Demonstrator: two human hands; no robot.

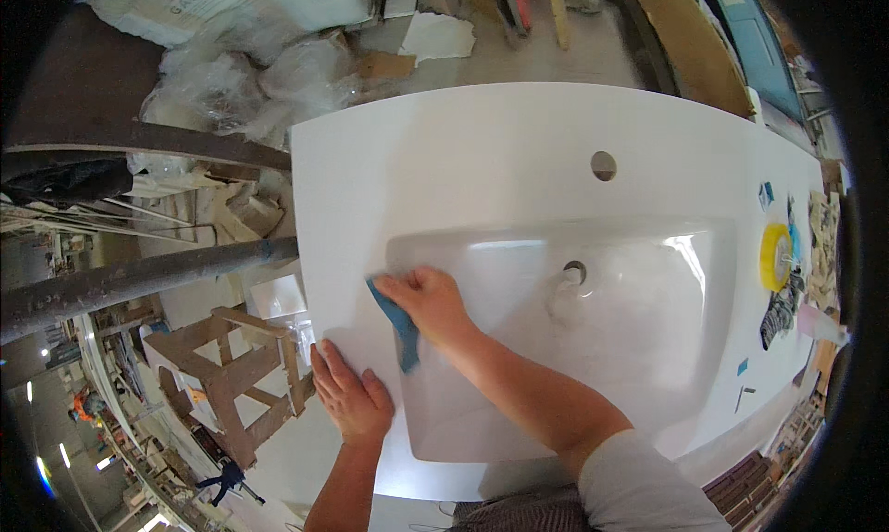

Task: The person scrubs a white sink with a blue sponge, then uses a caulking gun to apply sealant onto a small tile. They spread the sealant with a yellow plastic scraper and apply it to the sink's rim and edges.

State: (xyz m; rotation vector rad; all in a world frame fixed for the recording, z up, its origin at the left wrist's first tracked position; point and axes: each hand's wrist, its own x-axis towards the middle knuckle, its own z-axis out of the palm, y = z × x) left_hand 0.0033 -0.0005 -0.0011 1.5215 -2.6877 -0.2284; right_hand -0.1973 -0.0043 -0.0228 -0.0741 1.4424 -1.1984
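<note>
While I watch remotely, the right hand point(428, 302) grips a teal sheet point(400, 333) at the nine-o'clock side of the bowl point(648, 365); at its seven o'clock, the left hand point(354, 393) lies flat, fingers extended, on the white washbasin point(417, 162); toward three sits a yellow tape roll point(770, 257).

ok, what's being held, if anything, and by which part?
Right hand: a blue sheet, held by its upper part, lower end sticking out. Left hand: nothing held, resting at the left edge of the sink.
</note>
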